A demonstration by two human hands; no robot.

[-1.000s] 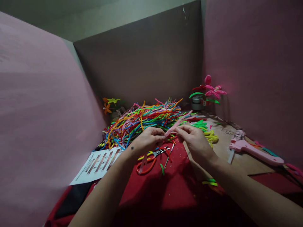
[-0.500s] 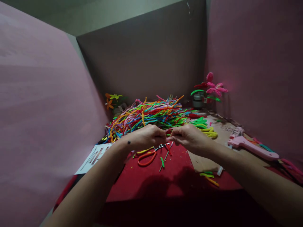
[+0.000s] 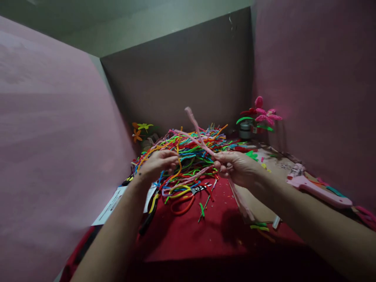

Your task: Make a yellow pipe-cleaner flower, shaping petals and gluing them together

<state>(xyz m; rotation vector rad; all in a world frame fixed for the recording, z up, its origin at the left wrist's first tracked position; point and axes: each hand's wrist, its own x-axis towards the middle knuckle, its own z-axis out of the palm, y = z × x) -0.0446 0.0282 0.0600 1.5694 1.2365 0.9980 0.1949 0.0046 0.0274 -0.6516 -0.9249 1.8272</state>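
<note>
Pink pipe cleaners (image 3: 199,137) are pinched in the fingers of my right hand (image 3: 235,164). Two of their ends fork up and to the left, and other pink lengths hang below the hand, blurred. My left hand (image 3: 160,164) is off to the left with bent fingers slightly apart and nothing visible in them. Behind both hands lies a big heap of pipe cleaners (image 3: 194,152) in many colours. Below them rest red-handled scissors (image 3: 183,205) and, under my left wrist, a tool with black and yellow handles (image 3: 149,215).
At right a pink glue gun (image 3: 320,190) lies by a cardboard sheet (image 3: 261,207). Pipe-cleaner flowers stand at the back, pink ones (image 3: 267,115) right and orange ones (image 3: 136,135) left. A printed paper (image 3: 110,207) is at left. Pink panels flank the red cloth (image 3: 188,243).
My hands were together at the middle; now they are apart, the left one drawn back leftward and opened. The pink pipe cleaners now spread out from my right hand.
</note>
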